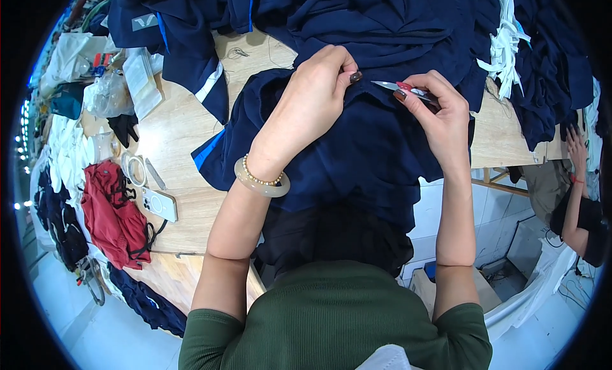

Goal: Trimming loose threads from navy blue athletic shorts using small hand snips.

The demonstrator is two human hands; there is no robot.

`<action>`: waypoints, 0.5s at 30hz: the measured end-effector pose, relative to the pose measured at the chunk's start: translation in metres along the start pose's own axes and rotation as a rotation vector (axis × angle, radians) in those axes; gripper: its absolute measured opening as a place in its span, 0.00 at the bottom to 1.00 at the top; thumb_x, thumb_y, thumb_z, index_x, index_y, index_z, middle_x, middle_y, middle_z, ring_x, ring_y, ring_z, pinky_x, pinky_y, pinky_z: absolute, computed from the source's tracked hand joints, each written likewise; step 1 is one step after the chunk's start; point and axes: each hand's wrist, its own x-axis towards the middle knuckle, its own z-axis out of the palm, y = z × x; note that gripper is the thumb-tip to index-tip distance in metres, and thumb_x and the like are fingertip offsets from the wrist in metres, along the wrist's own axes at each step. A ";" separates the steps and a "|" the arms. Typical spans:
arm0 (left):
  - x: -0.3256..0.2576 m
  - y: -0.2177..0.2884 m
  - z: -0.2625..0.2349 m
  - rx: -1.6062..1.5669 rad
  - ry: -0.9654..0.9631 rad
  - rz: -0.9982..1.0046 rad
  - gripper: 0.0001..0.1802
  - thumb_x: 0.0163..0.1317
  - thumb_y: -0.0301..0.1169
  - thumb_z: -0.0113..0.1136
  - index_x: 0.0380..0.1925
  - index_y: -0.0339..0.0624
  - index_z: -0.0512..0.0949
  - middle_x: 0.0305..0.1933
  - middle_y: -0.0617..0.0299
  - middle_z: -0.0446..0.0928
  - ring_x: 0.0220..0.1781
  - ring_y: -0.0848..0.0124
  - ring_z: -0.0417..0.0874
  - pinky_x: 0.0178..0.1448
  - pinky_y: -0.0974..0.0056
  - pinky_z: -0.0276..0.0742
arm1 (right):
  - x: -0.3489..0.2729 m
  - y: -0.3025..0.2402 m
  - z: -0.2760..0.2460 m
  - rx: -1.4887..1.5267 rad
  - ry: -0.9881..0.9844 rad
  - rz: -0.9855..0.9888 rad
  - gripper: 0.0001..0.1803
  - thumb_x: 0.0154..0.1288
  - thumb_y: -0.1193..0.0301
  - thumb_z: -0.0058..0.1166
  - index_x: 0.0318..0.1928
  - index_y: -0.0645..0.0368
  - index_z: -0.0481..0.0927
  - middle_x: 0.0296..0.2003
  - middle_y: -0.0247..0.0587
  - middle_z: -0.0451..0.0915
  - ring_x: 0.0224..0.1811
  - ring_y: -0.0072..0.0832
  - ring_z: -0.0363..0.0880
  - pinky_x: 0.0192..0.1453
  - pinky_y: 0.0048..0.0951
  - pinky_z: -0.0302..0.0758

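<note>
A navy garment [357, 140] lies across the table edge and hangs over my lap. My left hand [325, 76], with bracelets at its wrist, is closed in a pinch on the garment's upper part. My right hand [440, 105] grips a pair of thread snips [384, 85], whose pointed silver blade reaches left toward the left fingertips. A small gap lies between blade tip and fingers. The snips' handles are mostly hidden inside my right hand. Whether a thread sits between the left fingertips is too small to tell.
More navy garments [382, 25] are heaped at the far side. White strips [507, 44] lie on the right. A red garment [111, 210], a phone [159, 205] and clear plastic bags [108, 92] are on the left. Another person's arm [577, 198] shows at far right.
</note>
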 end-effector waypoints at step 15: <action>-0.015 0.006 0.004 0.028 0.005 -0.046 0.02 0.67 0.18 0.51 0.37 0.31 0.73 0.38 0.56 0.77 0.29 0.72 0.78 0.36 0.71 0.77 | 0.007 -0.007 -0.003 -0.170 -0.168 -0.080 0.10 0.57 0.69 0.64 0.35 0.63 0.82 0.30 0.37 0.80 0.30 0.29 0.79 0.33 0.26 0.71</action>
